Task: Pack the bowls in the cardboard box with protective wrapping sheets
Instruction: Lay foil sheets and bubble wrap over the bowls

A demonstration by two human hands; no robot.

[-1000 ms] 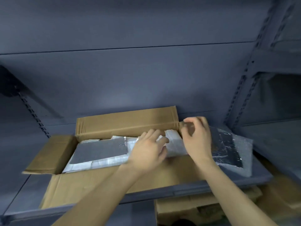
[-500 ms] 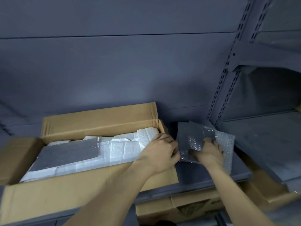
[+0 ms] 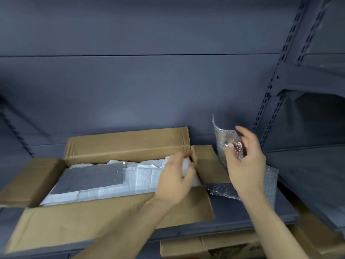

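Place: you are standing at storage racking, the sort found in a stockroom or warehouse.
Racking: dark grey metal shelf (image 3: 242,219) in front of you, with slotted uprights (image 3: 268,101) on your right for setting shelf heights.
Back: plain grey panels (image 3: 140,81) close the bay behind the shelf.
Neighbouring bay: more grey shelving (image 3: 313,159) continues to your right.
Stock: an open cardboard box (image 3: 115,217) sits on the shelf; further cartons (image 3: 205,247) are stored on the level below.
Light: dim, with no decoration or furniture in view.
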